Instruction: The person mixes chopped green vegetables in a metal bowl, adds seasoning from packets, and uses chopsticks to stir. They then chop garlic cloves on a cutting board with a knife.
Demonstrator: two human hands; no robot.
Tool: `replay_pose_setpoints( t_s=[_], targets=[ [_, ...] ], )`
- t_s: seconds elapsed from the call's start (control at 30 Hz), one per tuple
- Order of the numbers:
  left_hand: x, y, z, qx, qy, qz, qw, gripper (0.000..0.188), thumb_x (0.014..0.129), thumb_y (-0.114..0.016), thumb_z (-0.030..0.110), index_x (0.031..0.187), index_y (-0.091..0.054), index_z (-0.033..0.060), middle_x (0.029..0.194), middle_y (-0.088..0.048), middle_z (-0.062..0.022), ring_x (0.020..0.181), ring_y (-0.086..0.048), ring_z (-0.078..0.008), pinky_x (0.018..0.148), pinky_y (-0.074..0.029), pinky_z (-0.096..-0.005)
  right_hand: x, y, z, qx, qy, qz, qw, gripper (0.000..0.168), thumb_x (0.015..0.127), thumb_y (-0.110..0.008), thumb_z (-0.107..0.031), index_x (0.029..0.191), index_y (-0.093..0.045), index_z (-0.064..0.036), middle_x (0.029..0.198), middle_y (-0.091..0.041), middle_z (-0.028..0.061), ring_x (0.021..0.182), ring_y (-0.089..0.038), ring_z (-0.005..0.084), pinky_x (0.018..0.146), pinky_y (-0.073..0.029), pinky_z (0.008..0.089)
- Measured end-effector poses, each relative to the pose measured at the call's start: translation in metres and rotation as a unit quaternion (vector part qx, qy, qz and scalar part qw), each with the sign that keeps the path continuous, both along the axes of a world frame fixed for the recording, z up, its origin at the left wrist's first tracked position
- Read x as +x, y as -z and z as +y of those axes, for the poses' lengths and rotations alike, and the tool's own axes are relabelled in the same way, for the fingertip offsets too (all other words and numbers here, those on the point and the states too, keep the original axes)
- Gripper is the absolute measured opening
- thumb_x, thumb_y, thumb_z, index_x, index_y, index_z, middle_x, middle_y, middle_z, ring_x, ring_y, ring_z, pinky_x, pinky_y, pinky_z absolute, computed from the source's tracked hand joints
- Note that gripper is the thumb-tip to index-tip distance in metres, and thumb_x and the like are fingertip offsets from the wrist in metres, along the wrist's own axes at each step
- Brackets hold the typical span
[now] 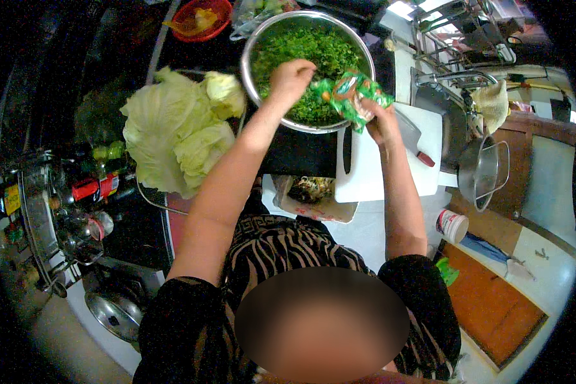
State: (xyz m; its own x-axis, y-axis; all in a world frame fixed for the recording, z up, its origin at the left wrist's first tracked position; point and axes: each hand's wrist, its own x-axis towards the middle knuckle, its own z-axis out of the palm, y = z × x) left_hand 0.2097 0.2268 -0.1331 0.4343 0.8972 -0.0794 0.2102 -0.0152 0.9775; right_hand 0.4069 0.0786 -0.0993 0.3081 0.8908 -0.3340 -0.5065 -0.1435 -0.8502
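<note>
A large stainless steel bowl (pixel 250 87) full of chopped green herbs or leaves (pixel 312 45) stands before me on the dark counter. Above it is my left hand (pixel 290 79), its fingers drawn together at the tips. I see nothing in them, though a small pinch could be hidden. My right hand (pixel 384 122) grips a green printed plastic packet (pixel 348 96) over the bowl's right side, its left end hanging above the greens. Beneath my right forearm lies a white cutting board (pixel 365 177), with a knife (pixel 425 158) on it, its blade partly hidden behind my hand.
Large cabbage leaves (pixel 168 129) fill a wire rack at left. A red basket (pixel 225 19) and a plastic bag of vegetables (pixel 259 14) stand behind. Right of the board are a sink (pixel 444 129) with a faucet (pixel 453 79) and a metal pot (pixel 475 173). A bag of scraps (pixel 312 189) sits below.
</note>
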Motion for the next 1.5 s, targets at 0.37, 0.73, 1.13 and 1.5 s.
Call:
replay_pose_setpoints(
  t_s=[0.37,0.73,1.13,1.5],
  targets=[
    [-0.043,-0.05,-0.014,-0.097,-0.019,-0.072,0.993,0.024,0.094,-0.051,0.024,0.103,-0.066,0.0073,0.067,-0.051,0.0045,0.056,-0.043,-0.004,0.05,-0.032,-0.0186,-0.004,-0.014,0.014,0.005,0.003,0.018,1.0,0.047,0.073,-0.068,-0.006,0.117,-0.053,-0.001,0.105,-0.064,0.0104,0.091,-0.064,0.0227,0.079,-0.054,0.0356],
    [-0.043,-0.144,-0.085,0.038,0.036,-0.207,0.977,0.031,0.076,-0.073,0.01,0.102,-0.061,-0.0002,0.086,-0.061,-0.0009,0.078,-0.056,-0.0073,0.069,-0.046,-0.023,-0.071,-0.075,-0.02,0.214,-0.033,0.147,0.965,0.078,0.062,-0.064,0.002,0.135,-0.037,-0.003,0.13,-0.049,0.0127,0.118,-0.05,0.0289,0.104,-0.037,0.0461],
    [-0.021,-0.185,-0.125,0.09,0.04,-0.096,0.99,0.016,0.077,-0.068,0.01,0.089,-0.064,0.0013,0.078,-0.064,-0.002,0.071,-0.059,-0.0099,0.065,-0.047,-0.0235,-0.031,-0.121,-0.059,0.149,-0.08,-0.18,0.969,0.022,0.075,-0.074,-0.009,0.095,-0.068,-0.002,0.089,-0.068,0.0018,0.079,-0.061,0.0094,0.076,-0.049,0.0262],
    [-0.015,-0.193,-0.162,0.029,-0.018,-0.223,0.974,0.026,0.078,-0.06,0.003,0.103,-0.06,0.0056,0.087,-0.061,-0.0024,0.076,-0.055,-0.0082,0.066,-0.044,-0.0214,-0.039,-0.159,-0.102,0.179,-0.002,-0.249,0.952,0.04,0.076,-0.071,-0.005,0.114,-0.061,-0.002,0.11,-0.062,0.0067,0.088,-0.06,0.0094,0.072,-0.051,0.0258]
  ],
)
